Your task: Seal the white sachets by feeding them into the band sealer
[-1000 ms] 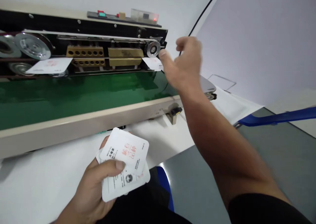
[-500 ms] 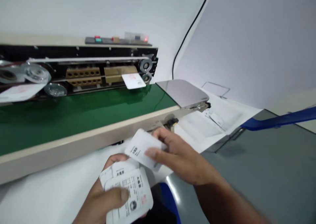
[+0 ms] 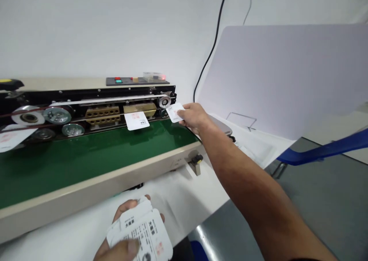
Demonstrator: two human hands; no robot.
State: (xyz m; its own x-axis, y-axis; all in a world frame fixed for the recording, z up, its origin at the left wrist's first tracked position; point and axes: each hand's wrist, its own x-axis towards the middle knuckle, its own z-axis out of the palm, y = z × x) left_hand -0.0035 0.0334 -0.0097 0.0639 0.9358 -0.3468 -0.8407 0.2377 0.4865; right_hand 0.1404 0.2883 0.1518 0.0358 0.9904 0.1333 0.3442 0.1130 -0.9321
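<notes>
My left hand (image 3: 120, 249), low in the view, is closed around a fanned stack of white printed sachets (image 3: 152, 230), its thumb pressing on the top one. Reaching out to the right end of the sealing machine (image 3: 83, 86), my right hand (image 3: 194, 117) pinches a single white sachet (image 3: 173, 113) by its right edge. The sachet's far edge is at the end rollers (image 3: 164, 101); whether they grip it I cannot tell. A second sachet (image 3: 137, 121) hangs from the machine's band by the brass blocks, and a third sachet (image 3: 14, 138) is at the far left.
A green conveyor belt (image 3: 94, 153) runs below the rollers. A black knob (image 3: 197, 159) juts from its front rail. On the right are a white table (image 3: 186, 199), a large pale panel (image 3: 276, 76) and a blue chair part (image 3: 324, 147). A black cable (image 3: 214, 42) hangs down the wall.
My right hand has carried one sachet from beside the stack up to the machine's right end. The sachets in the machine have shifted left along it. The head view has tilted up.
</notes>
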